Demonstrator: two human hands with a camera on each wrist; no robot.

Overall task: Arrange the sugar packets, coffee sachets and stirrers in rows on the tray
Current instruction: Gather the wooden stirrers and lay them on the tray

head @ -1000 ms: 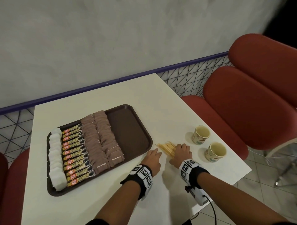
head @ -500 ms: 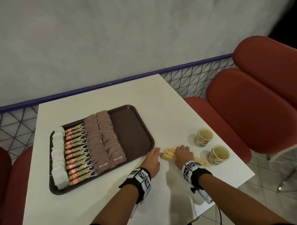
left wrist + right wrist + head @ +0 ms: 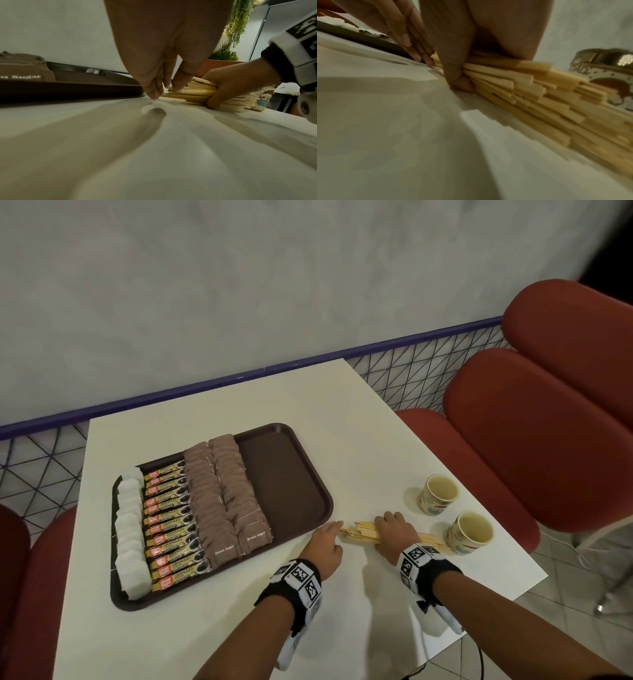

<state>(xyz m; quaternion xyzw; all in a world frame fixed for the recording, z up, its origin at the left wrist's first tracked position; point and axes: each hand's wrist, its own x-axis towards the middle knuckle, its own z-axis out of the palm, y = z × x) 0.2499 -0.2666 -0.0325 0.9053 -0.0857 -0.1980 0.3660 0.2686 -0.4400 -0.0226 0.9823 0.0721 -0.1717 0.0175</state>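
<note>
A brown tray (image 3: 301,460) holds columns of white sugar packets (image 3: 132,529), coffee sachets (image 3: 171,518) and brown sugar packets (image 3: 226,494); its right third is bare. A bundle of wooden stirrers (image 3: 361,535) lies on the white table just right of the tray. My right hand (image 3: 388,525) grips the bundle around its middle, thumb (image 3: 458,81) underneath. My left hand (image 3: 332,530) has straight fingers (image 3: 154,92) set against the left ends of the stirrers (image 3: 193,90). The stirrers' right ends (image 3: 539,97) are fanned and uneven.
Two paper cups (image 3: 439,498) (image 3: 471,534) stand just right of the stirrers, near the table's right edge. Red padded seats (image 3: 513,440) surround the table. A wire mesh rail and grey wall run behind it.
The stirrer bundle has turned from pointing away from me to lying left to right. My right hand closed over it and my left fingers came against its left end.
</note>
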